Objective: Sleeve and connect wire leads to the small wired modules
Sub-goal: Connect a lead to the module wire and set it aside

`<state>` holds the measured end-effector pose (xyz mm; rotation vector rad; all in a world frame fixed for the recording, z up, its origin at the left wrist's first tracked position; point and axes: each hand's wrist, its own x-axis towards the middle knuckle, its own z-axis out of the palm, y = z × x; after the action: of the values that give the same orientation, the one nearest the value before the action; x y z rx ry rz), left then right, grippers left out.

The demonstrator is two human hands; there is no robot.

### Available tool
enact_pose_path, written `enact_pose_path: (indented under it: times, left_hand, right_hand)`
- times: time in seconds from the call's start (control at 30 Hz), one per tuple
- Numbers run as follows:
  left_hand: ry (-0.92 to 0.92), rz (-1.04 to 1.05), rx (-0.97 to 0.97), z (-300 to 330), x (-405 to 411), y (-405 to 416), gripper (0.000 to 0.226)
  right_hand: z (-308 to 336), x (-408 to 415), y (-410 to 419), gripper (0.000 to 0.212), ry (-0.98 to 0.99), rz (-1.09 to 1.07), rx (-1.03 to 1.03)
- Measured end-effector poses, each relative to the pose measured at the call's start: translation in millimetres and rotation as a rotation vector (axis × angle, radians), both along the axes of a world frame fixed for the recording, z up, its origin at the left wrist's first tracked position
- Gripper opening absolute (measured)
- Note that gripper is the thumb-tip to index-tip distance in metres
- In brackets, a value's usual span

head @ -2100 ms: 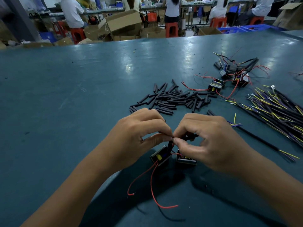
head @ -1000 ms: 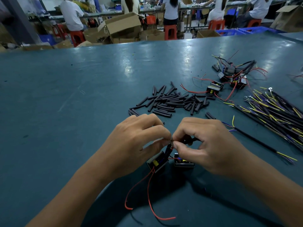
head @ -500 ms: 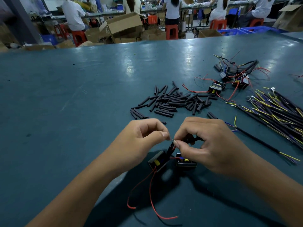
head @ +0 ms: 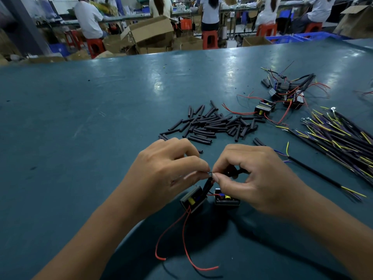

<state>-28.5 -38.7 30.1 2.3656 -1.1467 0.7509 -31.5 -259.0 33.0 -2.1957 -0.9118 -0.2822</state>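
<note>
Two bare hands meet over the blue-green desk (head: 101, 122). The left hand (head: 161, 174) has its thumb and first finger pinched together on a thin wire lead (head: 210, 172), so its grip is grasping that wire. The right hand (head: 252, 178) pinches the same tiny spot from the other side, and its curled fingers also hold a black cable (head: 314, 172) that runs away to the right across the desk. The two fingertips touch each other at the wire end. Just under the hands sit two small black modules. The left module (head: 192, 199) is tilted up on one edge and has a yellow part inside it. A short black sleeve (head: 207, 185) stands on the wire between this module and the fingers. The right module (head: 226, 199) lies flat just beside it. Two red wires (head: 185, 239) curl from the left module toward the near edge of the desk. Behind the hands lies a loose pile of black sleeves (head: 214, 124). To the far right is a bundle of dark cables with yellow and purple ends (head: 339, 134). More modules with red wires (head: 282, 96) lie in a heap behind that. Far off, people sit on red stools (head: 210, 39) near cardboard boxes (head: 149, 33).
</note>
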Motion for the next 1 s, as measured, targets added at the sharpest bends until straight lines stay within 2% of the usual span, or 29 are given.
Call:
enact_pose_path:
  times: [0.1, 0.17, 0.27, 0.4, 0.47, 0.5, 0.53, 0.57, 0.67, 0.73, 0.8, 1.0]
  left_hand:
    - [0.023, 0.012, -0.002, 0.5, -1.3, -3.4, 0.02]
    - [0.153, 0.001, -0.064, 0.2, -3.1, -6.0, 0.016]
    - [0.474, -0.025, -0.234, -3.1, -6.3, -9.7, 0.011]
    - [1.097, 0.022, -0.634, -3.3, -8.9, -18.3, 0.012]
    - [1.313, 0.048, -0.731, -3.8, -10.0, -21.8, 0.009]
    - [1.364, 0.049, -0.752, -3.9, -10.0, -21.9, 0.012]
    - [1.359, 0.046, -0.749, -3.5, -9.9, -20.8, 0.015]
    - [1.273, 0.046, -0.702, -4.0, -9.6, -18.4, 0.017]
    - [0.701, 0.033, -0.391, -4.3, -6.6, -8.8, 0.01]
    - [0.411, -0.023, -0.25, -2.8, -3.4, -4.7, 0.01]
    - [0.274, -0.048, -0.196, -5.1, -0.7, -4.4, 0.015]
    - [0.035, -0.039, -0.114, -10.6, 1.9, -7.6, 0.015]
  right_hand:
    - [-0.1, 0.0, 0.2, 0.007, -0.001, -0.001, 0.001]
    - [-0.2, -0.1, 0.5, 0.007, -0.007, 0.0, -0.005]
    - [0.2, -0.3, 0.7, 0.007, -0.03, 0.003, -0.014]
    - [0.0, -1.5, 1.4, 0.007, -0.046, 0.006, -0.026]
    - [-0.7, -1.1, 2.3, 0.007, -0.05, 0.015, -0.036]
    - [-0.9, -0.6, 2.3, 0.007, -0.049, 0.017, -0.034]
    - [-0.6, 0.1, 1.7, 0.007, -0.042, 0.016, -0.025]
    - [-0.3, 0.8, 1.0, 0.008, -0.03, 0.013, -0.011]
    - [0.4, 1.7, -1.1, 0.007, 0.01, 0.013, 0.031]
    - [0.0, 1.5, -1.1, 0.007, 0.018, 0.018, 0.041]
    - [-0.5, 1.6, -1.2, 0.007, 0.024, 0.023, 0.046]
    - [0.1, 3.1, -2.9, 0.006, 0.049, 0.043, 0.077]
